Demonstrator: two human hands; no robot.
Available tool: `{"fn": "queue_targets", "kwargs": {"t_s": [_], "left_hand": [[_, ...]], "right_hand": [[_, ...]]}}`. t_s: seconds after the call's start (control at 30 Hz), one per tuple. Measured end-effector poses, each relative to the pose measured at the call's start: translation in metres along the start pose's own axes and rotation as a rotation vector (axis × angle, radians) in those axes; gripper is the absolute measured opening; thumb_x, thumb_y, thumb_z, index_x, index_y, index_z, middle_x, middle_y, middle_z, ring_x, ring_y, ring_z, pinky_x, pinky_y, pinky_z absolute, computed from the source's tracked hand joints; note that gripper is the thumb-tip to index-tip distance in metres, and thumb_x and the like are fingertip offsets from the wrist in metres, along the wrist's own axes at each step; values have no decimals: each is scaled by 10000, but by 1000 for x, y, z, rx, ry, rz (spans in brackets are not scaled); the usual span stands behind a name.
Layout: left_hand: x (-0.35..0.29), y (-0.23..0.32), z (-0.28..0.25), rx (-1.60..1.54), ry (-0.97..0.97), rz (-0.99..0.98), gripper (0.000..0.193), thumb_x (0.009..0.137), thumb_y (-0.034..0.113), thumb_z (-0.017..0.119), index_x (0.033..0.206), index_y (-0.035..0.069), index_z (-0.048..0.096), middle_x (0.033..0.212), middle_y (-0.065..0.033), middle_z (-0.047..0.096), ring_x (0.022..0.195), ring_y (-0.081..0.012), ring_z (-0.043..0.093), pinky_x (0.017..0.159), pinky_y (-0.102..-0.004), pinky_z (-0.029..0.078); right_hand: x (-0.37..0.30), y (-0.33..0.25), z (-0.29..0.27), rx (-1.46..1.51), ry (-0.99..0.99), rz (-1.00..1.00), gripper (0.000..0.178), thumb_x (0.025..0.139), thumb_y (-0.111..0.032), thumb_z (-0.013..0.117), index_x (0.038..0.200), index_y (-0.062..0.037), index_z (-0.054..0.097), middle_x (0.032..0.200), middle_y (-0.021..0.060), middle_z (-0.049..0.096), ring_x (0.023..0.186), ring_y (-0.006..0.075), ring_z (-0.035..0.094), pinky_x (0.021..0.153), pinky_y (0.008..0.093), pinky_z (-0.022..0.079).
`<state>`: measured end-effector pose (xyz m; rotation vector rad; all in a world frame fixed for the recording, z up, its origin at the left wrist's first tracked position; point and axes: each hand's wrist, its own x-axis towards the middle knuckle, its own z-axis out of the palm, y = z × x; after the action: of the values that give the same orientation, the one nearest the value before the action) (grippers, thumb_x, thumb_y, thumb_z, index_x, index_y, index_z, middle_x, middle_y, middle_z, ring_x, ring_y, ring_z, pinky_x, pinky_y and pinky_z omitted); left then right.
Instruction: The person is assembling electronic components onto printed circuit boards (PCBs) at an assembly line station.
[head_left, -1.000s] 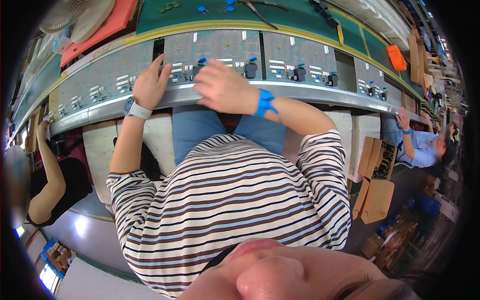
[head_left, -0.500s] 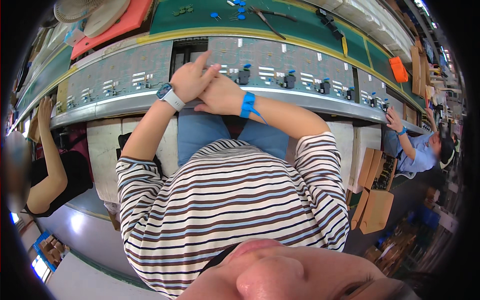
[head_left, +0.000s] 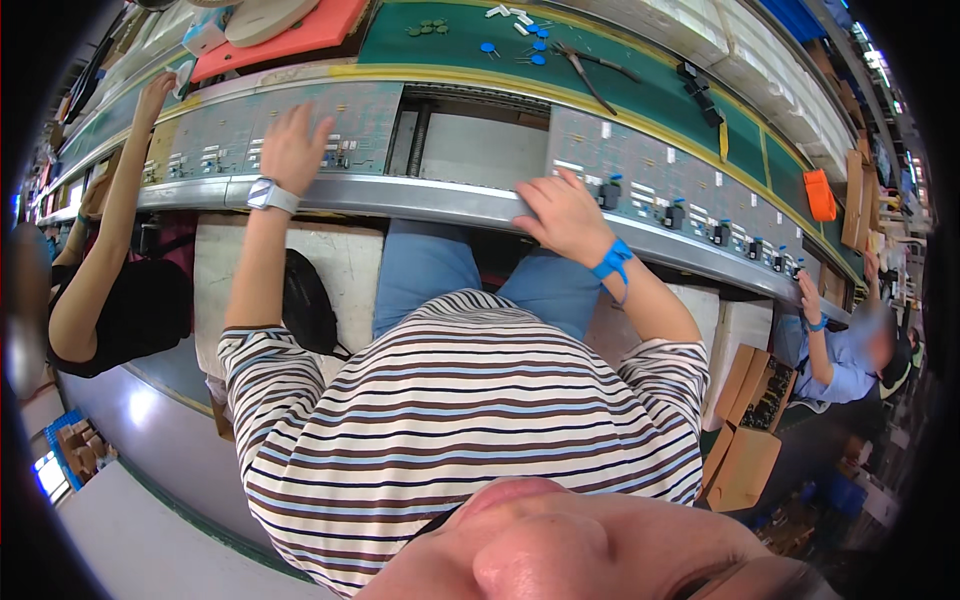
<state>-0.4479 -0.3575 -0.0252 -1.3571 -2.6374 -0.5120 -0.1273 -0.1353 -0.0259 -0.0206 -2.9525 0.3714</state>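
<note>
My left hand [head_left: 292, 152] is spread over the left run of circuit boards [head_left: 355, 115], and its fingers hold nothing. The wide watch [head_left: 272, 195] is on that wrist. My right hand [head_left: 568, 215] rests at the near left corner of the right run of circuit boards [head_left: 640, 150]; its fingers and thumb are apart, though some fingertips are partly hidden. A blue strap [head_left: 612, 260] circles the right wrist. Black parts with blue and green discs [head_left: 611, 190] stand on the right boards. Between the two runs lies a gap in the conveyor track [head_left: 470, 148].
Beyond the track, a green mat [head_left: 460, 35] holds pliers [head_left: 590, 75], blue disc parts [head_left: 488, 48], green parts [head_left: 428, 28] and black blocks [head_left: 698, 90]. An orange tape roll [head_left: 820, 195] lies farther right. Co-workers' arms [head_left: 110, 240] reach the line at left and right.
My hands have come apart, the left moving left and the right moving right. The gap between the board runs is now much wider. The view has shifted slightly.
</note>
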Motion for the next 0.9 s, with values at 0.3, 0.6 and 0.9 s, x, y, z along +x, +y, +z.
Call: {"fn": "queue_targets", "kwargs": {"t_s": [0.3,0.6,0.9], "left_hand": [[-8,-101,22,258,-219,-310,657,854,553,381,1342,114,339,1284,-142,469,1224,-310,393,1009,-536,230],[-8,-86,35,188,-252,-80,626,862,490,424,1334,87,343,1253,-157,493,1193,-311,429,997,-538,246],[11,-8,40,89,-234,236,515,842,425,487,1191,47,490,1105,-165,571,1079,-299,505,960,-489,295]], "right_hand": [[-49,48,10,-172,128,334,300,812,-303,573,947,-36,596,829,119,591,819,296,552,823,419,399],[-16,88,9,-300,207,405,158,809,-152,552,924,-56,603,814,109,606,785,305,564,726,406,426],[242,130,77,-346,140,237,181,785,-200,510,813,-94,653,870,112,609,867,302,577,734,431,467]]}}
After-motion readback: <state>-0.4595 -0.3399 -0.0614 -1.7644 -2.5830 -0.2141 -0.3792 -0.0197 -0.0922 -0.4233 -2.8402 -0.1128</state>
